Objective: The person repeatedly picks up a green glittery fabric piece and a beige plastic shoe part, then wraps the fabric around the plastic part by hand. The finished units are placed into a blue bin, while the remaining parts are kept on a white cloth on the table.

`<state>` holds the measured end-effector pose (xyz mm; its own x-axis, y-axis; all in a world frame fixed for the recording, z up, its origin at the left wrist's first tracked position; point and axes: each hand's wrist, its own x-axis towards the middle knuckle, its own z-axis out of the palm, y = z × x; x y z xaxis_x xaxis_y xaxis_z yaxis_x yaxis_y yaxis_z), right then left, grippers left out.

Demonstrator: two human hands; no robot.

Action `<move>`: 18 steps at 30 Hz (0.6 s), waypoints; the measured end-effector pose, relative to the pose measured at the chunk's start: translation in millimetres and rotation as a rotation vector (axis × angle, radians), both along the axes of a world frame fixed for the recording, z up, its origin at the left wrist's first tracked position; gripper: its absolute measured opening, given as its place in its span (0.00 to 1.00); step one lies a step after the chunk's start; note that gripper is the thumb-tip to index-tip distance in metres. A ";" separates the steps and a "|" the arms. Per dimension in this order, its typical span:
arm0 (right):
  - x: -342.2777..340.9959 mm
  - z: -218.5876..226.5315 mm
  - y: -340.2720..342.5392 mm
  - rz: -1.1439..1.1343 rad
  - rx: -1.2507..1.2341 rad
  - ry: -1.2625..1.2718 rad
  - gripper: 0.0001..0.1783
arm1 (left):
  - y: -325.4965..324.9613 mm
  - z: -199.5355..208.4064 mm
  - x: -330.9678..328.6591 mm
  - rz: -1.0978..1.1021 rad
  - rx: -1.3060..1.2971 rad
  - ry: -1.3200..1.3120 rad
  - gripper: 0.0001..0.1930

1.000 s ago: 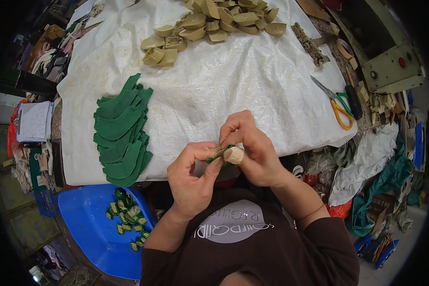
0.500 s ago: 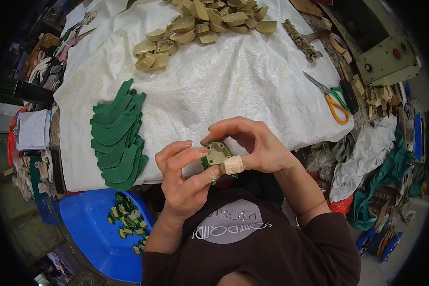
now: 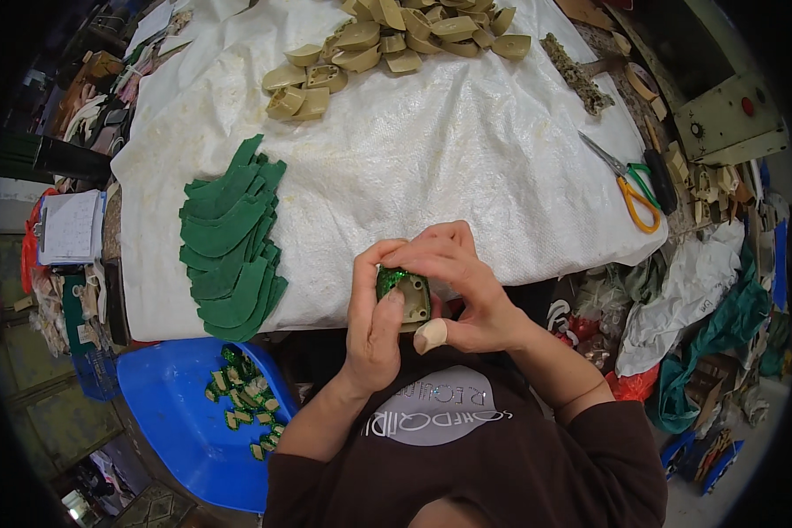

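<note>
Close to my body, at the table's near edge, a tan plastic shoe heel (image 3: 416,305) is wrapped at the side in green glittery material. My left hand (image 3: 376,321) is closed around its left side, the thumb pressing at the inner rim. From the other side my right hand (image 3: 466,295) grips it, fingers curled over the far side and the taped thumb at the near edge. Left of my hands lies an overlapping stack of curved green cover pieces (image 3: 233,242). A heap of bare tan heels (image 3: 361,57) sits at the far side.
White woven sheeting (image 3: 493,158) covers the table. Orange-and-green-handled scissors (image 3: 629,189) rest at the right edge beside a black handle. A blue bin (image 3: 176,431) at lower left holds several green-covered heels (image 3: 242,396). Plastic bags (image 3: 678,308) crowd the right side.
The heel has turned in my hands, showing more of its green side. Both hands have closed more tightly around it. The whole view has shifted slightly.
</note>
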<state>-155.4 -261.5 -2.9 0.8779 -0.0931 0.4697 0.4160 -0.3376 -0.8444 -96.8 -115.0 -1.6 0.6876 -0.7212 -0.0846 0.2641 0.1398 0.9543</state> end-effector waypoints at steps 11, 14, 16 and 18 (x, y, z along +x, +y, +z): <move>8.3 -6.1 3.2 0.367 0.726 0.364 0.11 | -9.7 0.8 -15.4 0.081 -0.067 -0.279 0.41; 2.3 -19.1 14.8 0.225 0.548 0.231 0.11 | -10.9 -6.1 -17.0 0.138 -0.045 -0.308 0.38; 2.9 -19.4 21.0 0.171 0.553 0.155 0.14 | -11.6 -14.7 -13.7 0.250 -0.016 -0.402 0.34; 0.7 -18.3 26.5 0.147 0.581 0.134 0.17 | -11.8 -4.5 -11.9 0.279 -0.061 -0.187 0.31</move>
<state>-154.7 -235.0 -21.3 0.9488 -0.1741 0.2635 0.3011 0.2468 -0.9211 -108.7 -126.8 -6.1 0.8588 -0.5026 0.0991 0.0290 0.2409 0.9701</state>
